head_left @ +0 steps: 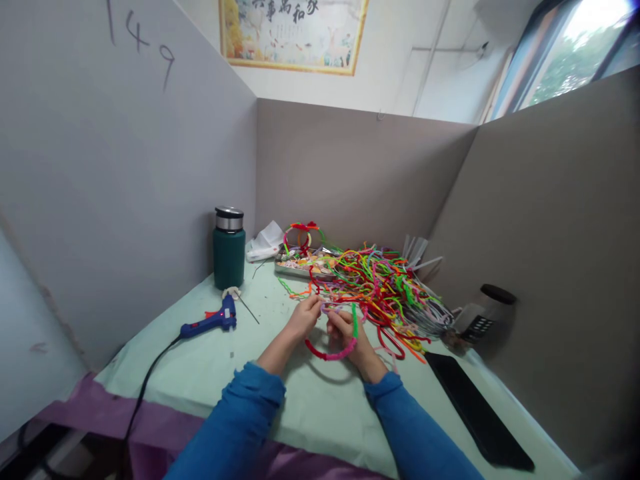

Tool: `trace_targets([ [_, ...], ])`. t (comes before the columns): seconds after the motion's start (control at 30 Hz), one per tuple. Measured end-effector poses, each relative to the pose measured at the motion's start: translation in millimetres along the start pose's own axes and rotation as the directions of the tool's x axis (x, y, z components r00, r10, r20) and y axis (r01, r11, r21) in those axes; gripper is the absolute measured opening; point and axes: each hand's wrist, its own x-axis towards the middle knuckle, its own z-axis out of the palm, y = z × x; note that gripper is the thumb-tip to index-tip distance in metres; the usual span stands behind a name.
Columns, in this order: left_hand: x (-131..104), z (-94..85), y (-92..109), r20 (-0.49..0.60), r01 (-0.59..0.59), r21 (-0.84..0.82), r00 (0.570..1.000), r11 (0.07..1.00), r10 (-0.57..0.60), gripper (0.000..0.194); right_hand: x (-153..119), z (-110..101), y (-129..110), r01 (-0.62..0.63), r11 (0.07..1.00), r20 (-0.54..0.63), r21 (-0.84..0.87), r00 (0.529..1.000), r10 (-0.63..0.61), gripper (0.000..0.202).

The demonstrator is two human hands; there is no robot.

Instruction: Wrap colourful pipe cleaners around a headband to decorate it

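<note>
Near the middle of the table, my left hand (304, 317) and my right hand (346, 331) almost meet at the fingertips. Both have closed fingers on a curved ring (327, 355) of pipe cleaner, red and pink along the bottom and green at its right side. A thin purple strand (326, 308) shows between the fingertips. Just behind the hands lies a large tangled pile of coloured pipe cleaners (373, 273). A metal tray (295, 270) of small pieces sits beside the pile, with coloured rings standing at its back.
A blue glue gun (210, 323) with a black cord lies at the left, in front of a green bottle (229, 257). White tissue (266, 241) is behind. A black flat object (477, 407) and a tilted clear jar (483, 317) are at the right. Grey partitions enclose the table.
</note>
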Motion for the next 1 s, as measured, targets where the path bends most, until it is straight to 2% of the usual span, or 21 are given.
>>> trace_targets([
  [0.07,0,-1.4,-1,-0.005,-0.149,0.118,0.989,0.982,0.150,0.016,1,-1,0,0.013,0.998,-0.001,0.055,1.000,-0.013,0.036],
  [0.13,0,-2.2,-2,0.012,-0.227,0.213,0.973,0.950,0.230,0.016,2,0,0,0.011,0.994,0.001,0.104,1.000,-0.011,0.035],
  [0.33,-3,-2.9,3,-0.004,-0.225,0.299,0.971,0.927,0.237,0.021,2,2,4,0.010,0.992,-0.033,0.123,0.999,-0.006,0.028],
  [0.47,-2,-6.1,4,-0.090,-0.161,0.296,0.977,0.942,0.195,0.026,1,4,0,0.062,0.998,-0.054,-0.004,0.997,-0.062,0.031],
  [0.6,1,-8.7,0,-0.144,-0.086,0.148,0.984,0.985,0.107,0.032,1,5,-2,0.077,0.979,-0.014,-0.190,0.997,-0.081,0.027],
  [0.7,2,-9.3,0,-0.184,0.020,0.026,0.983,0.999,-0.015,0.039,3,3,3,0.059,0.985,-0.064,-0.161,0.995,-0.071,0.031],
  [0.77,1,-9.5,3,-0.149,0.088,-0.036,0.985,0.995,-0.093,0.043,6,0,7,0.059,0.996,-0.140,-0.065,0.988,-0.068,0.031],
  [0.83,-2,-9.5,7,-0.055,0.150,-0.061,0.987,0.987,-0.154,0.047,9,-5,9,0.065,0.997,-0.192,0.043,0.980,-0.056,0.029],
  [0.93,-6,-8.5,11,0.090,0.211,-0.044,0.974,0.976,-0.206,0.047,13,-11,10,0.033,0.983,-0.173,0.179,0.985,-0.001,0.027],
  [1.0,-9,-7.3,12,0.176,0.233,-0.023,0.958,0.972,-0.225,0.045,14,-12,11,0.001,0.968,-0.134,0.251,0.990,0.033,0.034],
])
